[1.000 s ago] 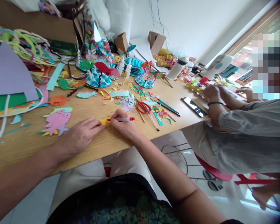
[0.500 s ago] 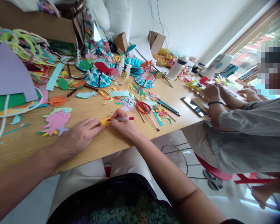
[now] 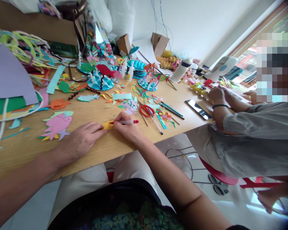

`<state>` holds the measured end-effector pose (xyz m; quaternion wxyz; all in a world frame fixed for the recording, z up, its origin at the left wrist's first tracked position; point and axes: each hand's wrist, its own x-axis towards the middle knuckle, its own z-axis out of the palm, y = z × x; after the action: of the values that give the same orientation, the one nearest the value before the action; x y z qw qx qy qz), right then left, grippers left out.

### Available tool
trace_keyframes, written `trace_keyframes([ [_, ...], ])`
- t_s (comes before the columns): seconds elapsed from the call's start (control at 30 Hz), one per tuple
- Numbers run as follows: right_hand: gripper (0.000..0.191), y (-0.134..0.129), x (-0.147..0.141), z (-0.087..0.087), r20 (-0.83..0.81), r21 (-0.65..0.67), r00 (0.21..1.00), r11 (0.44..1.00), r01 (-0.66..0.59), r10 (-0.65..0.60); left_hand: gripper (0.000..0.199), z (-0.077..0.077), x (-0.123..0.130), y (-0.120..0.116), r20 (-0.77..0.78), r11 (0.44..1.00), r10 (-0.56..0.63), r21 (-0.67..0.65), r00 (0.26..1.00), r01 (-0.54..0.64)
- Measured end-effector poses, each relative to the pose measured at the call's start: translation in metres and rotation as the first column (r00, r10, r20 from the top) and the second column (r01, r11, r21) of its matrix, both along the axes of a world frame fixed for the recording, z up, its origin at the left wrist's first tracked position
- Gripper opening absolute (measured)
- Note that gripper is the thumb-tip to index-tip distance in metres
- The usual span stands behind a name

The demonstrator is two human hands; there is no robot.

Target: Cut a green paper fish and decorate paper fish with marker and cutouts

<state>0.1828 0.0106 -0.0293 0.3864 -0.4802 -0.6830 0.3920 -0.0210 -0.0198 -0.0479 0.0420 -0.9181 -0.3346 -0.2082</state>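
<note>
A small yellow paper cutout (image 3: 108, 125) with marks on it lies on the table between my hands, its full outline partly covered by fingers. My left hand (image 3: 85, 138) presses its left end down, fingers together. A pen (image 3: 129, 122) with a red tip and a red end is gripped in my right hand (image 3: 126, 126), its tip against the yellow paper. Left of my left hand lies a stack of paper fish (image 3: 60, 124), pink on top. Red-handled scissors (image 3: 147, 110) and a clear pen (image 3: 156, 121) rest to the right of my right hand.
Paper scraps (image 3: 166, 114) and pencils (image 3: 171, 109) spread beyond the scissors. Farther back stand decorated blue bases (image 3: 100, 83) with paper fish and glue bottles (image 3: 131, 72). A phone (image 3: 198, 109) lies near a co-worker's arm (image 3: 219, 110) on the right. Coloured sheets (image 3: 13, 78) pile up at left.
Both hands stay at the yellow paper, with the pen tip still on it. The whole view has shifted very slightly.
</note>
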Motion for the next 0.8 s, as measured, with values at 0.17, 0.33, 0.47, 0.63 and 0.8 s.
trace_keyframes([
  [0.17,0.006,-0.0003,0.0008,0.0004,0.024,-0.017,0.999,0.999,-0.027,0.028,0.044,0.0011,0.0002,-0.0004,0.024,1.000,0.000,-0.023,1.000,0.000],
  [0.33,0.007,-0.0006,0.0003,0.0011,0.026,0.006,0.999,0.999,-0.045,0.045,0.044,0.0018,0.0000,-0.0006,0.012,1.000,0.005,-0.022,1.000,-0.005],
  [0.47,0.009,-0.0015,-0.0008,0.0036,0.022,-0.007,0.999,0.999,-0.046,0.047,0.043,0.0015,0.0001,-0.0005,0.014,1.000,0.006,-0.010,1.000,-0.006],
  [0.63,0.008,-0.0027,-0.0004,0.0049,0.035,-0.012,0.999,1.000,-0.021,0.021,0.042,0.0008,0.0000,-0.0004,0.012,1.000,0.002,-0.004,1.000,-0.002],
  [0.8,0.007,-0.0025,0.0011,0.0039,0.036,0.001,0.999,0.999,-0.040,0.040,0.041,0.0017,0.0001,-0.0011,0.008,1.000,0.003,-0.002,1.000,-0.003],
])
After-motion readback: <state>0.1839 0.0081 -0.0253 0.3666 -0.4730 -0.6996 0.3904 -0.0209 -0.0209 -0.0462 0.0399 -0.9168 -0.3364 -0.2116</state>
